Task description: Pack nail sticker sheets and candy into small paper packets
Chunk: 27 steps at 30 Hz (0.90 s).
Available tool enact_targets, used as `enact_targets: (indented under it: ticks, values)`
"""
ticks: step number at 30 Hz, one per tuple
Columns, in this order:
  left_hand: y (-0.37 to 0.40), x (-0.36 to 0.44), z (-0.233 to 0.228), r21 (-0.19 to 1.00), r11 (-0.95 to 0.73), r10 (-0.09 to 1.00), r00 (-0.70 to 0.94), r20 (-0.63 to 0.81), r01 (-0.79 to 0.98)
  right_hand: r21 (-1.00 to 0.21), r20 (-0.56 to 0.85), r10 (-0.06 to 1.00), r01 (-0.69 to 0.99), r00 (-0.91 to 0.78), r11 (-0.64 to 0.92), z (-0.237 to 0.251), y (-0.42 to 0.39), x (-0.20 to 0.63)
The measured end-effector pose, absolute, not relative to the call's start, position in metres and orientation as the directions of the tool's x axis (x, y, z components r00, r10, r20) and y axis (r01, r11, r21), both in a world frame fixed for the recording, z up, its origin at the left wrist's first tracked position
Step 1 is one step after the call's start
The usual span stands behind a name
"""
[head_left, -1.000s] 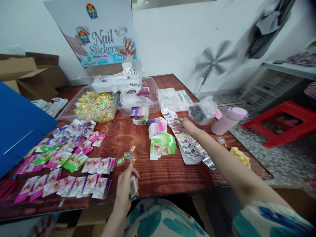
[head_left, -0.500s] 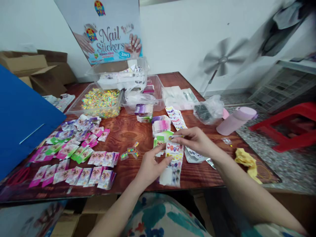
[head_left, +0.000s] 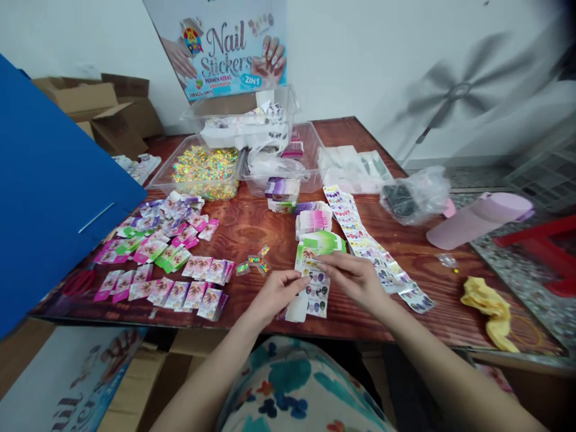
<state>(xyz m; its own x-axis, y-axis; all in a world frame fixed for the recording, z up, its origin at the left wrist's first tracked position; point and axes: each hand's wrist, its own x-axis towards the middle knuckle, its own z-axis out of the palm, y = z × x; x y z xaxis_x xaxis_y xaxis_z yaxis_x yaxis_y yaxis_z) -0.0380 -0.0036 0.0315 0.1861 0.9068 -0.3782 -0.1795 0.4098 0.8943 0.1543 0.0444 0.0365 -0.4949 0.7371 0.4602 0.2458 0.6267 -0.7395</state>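
Note:
My left hand (head_left: pixel 279 295) pinches the left edge of a nail sticker sheet (head_left: pixel 317 295) with thumb and fingers. A white paper piece (head_left: pixel 296 310) shows beneath that hand, partly hidden. My right hand (head_left: pixel 353 277) is closed at the upper edge of the same sheet, its fingertips together. Green-printed cards (head_left: pixel 330 241) lie just beyond my fingers, partly covered by them. To the right, a long strip of nail stickers (head_left: pixel 360 237) stretches across the table. Above the green cards sits a stack of pink and purple cards (head_left: pixel 314 221).
Small printed packets (head_left: pixel 175 294) lie in rows and a pile at left. Several candy sachets (head_left: pixel 254 261) lie mid-table. Behind stand a clear tub of candies (head_left: pixel 204 174) and other tubs. A pink bottle (head_left: pixel 472 222) and yellow cloth (head_left: pixel 486 306) are at right.
My view has turned, so the scene sits differently in frame. The long sticker strip now lies stretched out on the right, and a shorter sticker piece shows between my hands.

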Motion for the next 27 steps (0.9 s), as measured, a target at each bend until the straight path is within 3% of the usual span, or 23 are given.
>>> enact_targets:
  ticks: [6,11,15,18,20,23,27]
  values:
    - [-0.006,-0.053,0.024,0.806,0.514,0.857,0.131,-0.498,-0.293,-0.556,0.324,0.489,0.256,-0.810,0.791,0.041,0.046,0.163]
    - [-0.009,-0.062,0.032,0.792,0.542,0.840,0.166,-0.516,-0.281,-0.405,0.433,0.474,0.304,-0.767,0.862,0.024,0.043,0.160]
    - [-0.017,-0.060,0.038,0.816,0.528,0.829,0.350,-0.435,-0.236,-0.511,0.517,0.532,0.256,-0.671,0.820,0.019,0.041,0.153]
    - [-0.020,-0.058,0.036,0.824,0.521,0.840,0.306,-0.448,-0.224,-0.720,0.432,0.603,0.146,-0.671,0.678,0.027,0.037,0.150]
    - [-0.021,-0.058,0.033,0.825,0.524,0.844,0.262,-0.468,-0.214,-0.816,0.331,0.577,0.080,-0.746,0.572,0.032,0.033,0.148]
    - [-0.020,-0.060,0.030,0.808,0.555,0.829,0.220,-0.515,-0.199,-0.833,0.307,0.550,0.061,-0.777,0.551,0.029,0.028,0.144]
    - [-0.022,-0.069,0.025,0.766,0.597,0.792,0.328,-0.515,-0.238,-0.738,0.440,0.558,0.071,-0.703,0.672,0.013,0.026,0.141]
